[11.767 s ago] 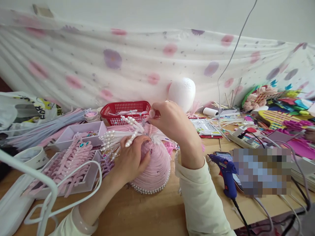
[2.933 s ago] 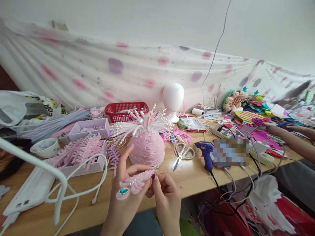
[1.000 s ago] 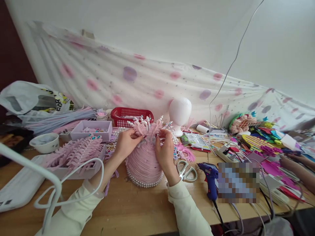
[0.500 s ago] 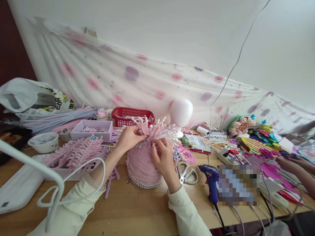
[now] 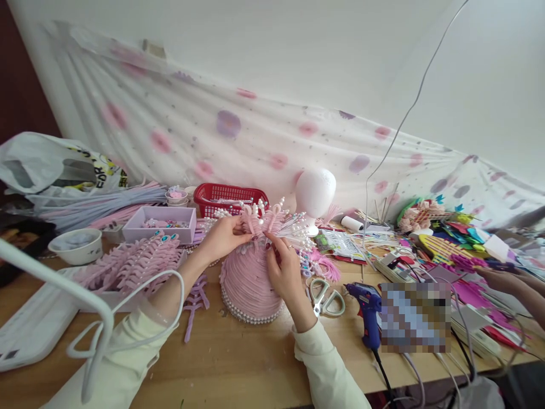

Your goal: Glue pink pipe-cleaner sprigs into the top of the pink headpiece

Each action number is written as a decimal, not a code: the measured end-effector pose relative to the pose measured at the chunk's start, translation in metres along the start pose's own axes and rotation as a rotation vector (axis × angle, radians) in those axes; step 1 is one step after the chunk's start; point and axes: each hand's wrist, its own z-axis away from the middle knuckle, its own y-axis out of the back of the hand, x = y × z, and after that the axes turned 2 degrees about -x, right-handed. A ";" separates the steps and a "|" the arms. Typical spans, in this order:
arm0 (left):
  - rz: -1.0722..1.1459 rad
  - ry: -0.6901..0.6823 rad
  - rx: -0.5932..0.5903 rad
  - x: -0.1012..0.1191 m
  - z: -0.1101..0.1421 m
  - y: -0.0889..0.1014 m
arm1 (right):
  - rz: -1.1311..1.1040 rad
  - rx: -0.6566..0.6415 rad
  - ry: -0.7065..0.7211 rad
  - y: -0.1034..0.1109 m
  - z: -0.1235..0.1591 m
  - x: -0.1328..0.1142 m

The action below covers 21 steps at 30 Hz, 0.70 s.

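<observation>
A pink dome-shaped headdress, wound in fuzzy strands with a row of pearls round its lower rim, rests on the table in front of me. On top, pink looped chenille-stem pieces stand among pearl-tipped sprays. My left hand pinches the loops from the left side, fingers closed. Close beside it, my right hand has its thumb and fingertips bent together against the base of the loops. What lies between the right fingertips is too small to make out.
Scissors and a blue glue gun lie to the right. Behind stand a red basket and a white foam head. Pink fuzzy branches fill the left, near a white lamp arm. Another person's hands work far right.
Both hands stay at the top of the headdress. My right fingertips have moved slightly up and in towards the loops, which now stand more spread apart. The view has shifted a little.
</observation>
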 end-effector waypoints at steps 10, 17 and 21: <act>-0.157 0.004 0.203 -0.009 0.005 -0.003 | -0.010 0.010 0.003 -0.002 0.000 0.002; -0.147 0.041 0.179 -0.011 0.003 -0.001 | -0.013 0.006 0.008 -0.002 0.000 0.004; -0.173 0.055 0.237 -0.013 0.002 -0.004 | -0.022 -0.005 0.029 -0.001 0.000 0.003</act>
